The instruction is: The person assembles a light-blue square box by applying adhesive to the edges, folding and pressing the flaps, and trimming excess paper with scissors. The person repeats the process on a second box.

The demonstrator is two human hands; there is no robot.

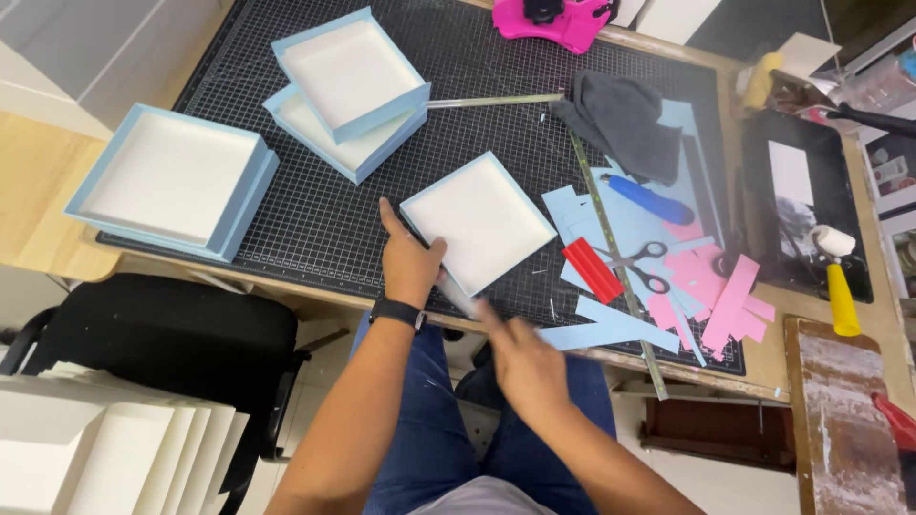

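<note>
Left hand [410, 262] lies palm down at the near edge of the cutting mat [315, 219], wrist extended, a dark watch [397, 312] on it. Thumb points up and left; the fingers are pressed together against the near-left side of the small tray [477, 221], steadying it. That tray, pale blue outside and white within, sits tilted like a diamond on the near middle of the mat.

Right hand [520, 358] is nearer the body, just off the table edge, motion-blurred. Its fingers appear loosely curled about a thin pale strip or tool [458, 296] that runs up towards the tray's near corner; what the item is cannot be told, nor how firmly it is pinched.

Three more blue trays: one large [172, 181] at far left overhanging the mat, and a stacked pair [348, 91] at far centre. All show bare white interiors.

To the right of the small tray: blue paper offcuts [611, 329], pink paper pieces [716, 291], scissors [637, 265], a red block [592, 270], a grey cloth [620, 119], a long metal ruler [620, 277]. A pink object at the far edge is cut off by the frame.
</note>
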